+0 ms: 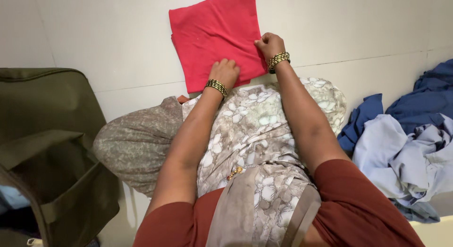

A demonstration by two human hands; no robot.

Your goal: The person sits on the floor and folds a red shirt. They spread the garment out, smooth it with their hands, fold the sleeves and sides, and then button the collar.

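Note:
A folded red cloth [212,32] lies flat on the pale tiled floor [108,34] in front of my knees. My left hand [225,72] rests on the cloth's near edge, its fingers curled down onto the fabric. At the cloth's right edge my right hand [269,44] pinches the fabric with bent fingers. Both wrists carry gold and dark bangles. My lap is covered by a beige floral garment [255,129].
An olive green bag [47,148] stands open at the left. A heap of blue and pale lilac clothes [406,138] lies at the right. The floor tiles stretch away beyond the red cloth.

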